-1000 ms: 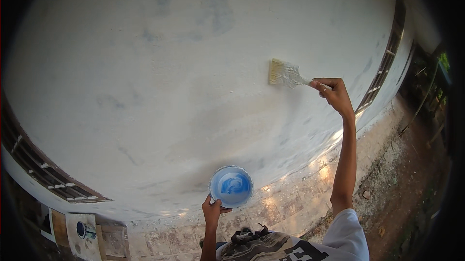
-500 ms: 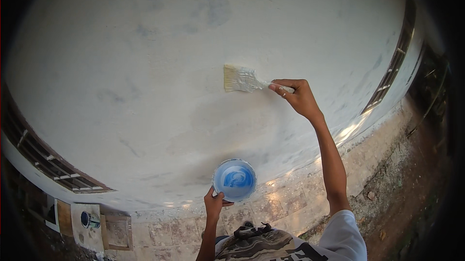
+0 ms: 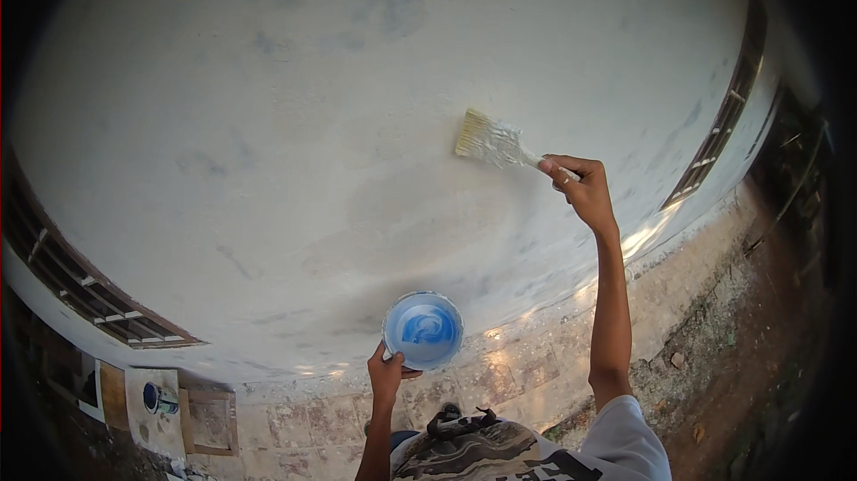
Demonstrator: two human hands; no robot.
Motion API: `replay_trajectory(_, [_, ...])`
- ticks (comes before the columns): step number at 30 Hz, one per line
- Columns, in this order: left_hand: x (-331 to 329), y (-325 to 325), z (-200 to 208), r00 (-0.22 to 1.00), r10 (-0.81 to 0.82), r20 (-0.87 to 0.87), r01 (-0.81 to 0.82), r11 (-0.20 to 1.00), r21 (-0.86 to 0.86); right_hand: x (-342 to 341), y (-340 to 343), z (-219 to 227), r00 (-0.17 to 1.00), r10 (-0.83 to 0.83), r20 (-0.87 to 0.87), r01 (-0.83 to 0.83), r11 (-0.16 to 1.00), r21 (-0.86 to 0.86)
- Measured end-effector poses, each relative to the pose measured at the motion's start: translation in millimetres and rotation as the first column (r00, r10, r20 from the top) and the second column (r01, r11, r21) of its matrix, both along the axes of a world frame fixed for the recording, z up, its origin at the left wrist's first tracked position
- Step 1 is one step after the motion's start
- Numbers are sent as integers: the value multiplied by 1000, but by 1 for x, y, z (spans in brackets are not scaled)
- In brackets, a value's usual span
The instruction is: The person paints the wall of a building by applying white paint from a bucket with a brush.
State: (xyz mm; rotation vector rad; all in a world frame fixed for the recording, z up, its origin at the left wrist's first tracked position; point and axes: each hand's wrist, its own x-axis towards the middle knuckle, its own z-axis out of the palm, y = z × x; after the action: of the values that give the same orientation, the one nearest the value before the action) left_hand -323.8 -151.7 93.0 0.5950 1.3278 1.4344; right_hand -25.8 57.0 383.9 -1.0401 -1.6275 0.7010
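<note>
My right hand (image 3: 582,184) is closed round the handle of a wide, paint-crusted paintbrush (image 3: 498,142). Its yellowish bristles point left and lie at the surface of the white wall (image 3: 295,142); I cannot tell how firmly they press. Below, my left hand (image 3: 387,372) grips the rim of a round blue bucket (image 3: 423,331) at its lower left. Whitish paint with a bright blue swirl shows inside the bucket. Faint grey-blue patches mark the wall in several places.
A barred window (image 3: 89,293) is at the left and another (image 3: 728,115) at the right. A tiled walkway (image 3: 308,423) runs along the wall's foot, with bare soil (image 3: 741,374) beyond it. Boards and a paint-smeared can (image 3: 161,399) are at the lower left.
My right hand has moved the paintbrush to the right along the wall, and its bristle end has tilted slightly upward. The bucket in my left hand has shifted a little left.
</note>
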Motion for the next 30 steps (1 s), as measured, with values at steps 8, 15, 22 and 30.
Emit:
replay_trajectory(8, [13,-5,11,999,-35,11,35,999,-29,53,16,-4,987,-163,-8,163,985,47])
replay_trajectory(15, [10,-8,13,999,-40,-6,40,999,3,30,-79,-76,993,114,14,-101,930,-354])
replay_trajectory(22, [24,-1,17,978,-124,-165,125,992,-6,-35,-149,-209,807,346,479,-105,882,-460])
replay_trajectory(30, [46,-9,32,887,-178,-427,186,982,-23,-90,-173,-283,627,11,779,234,951,-202])
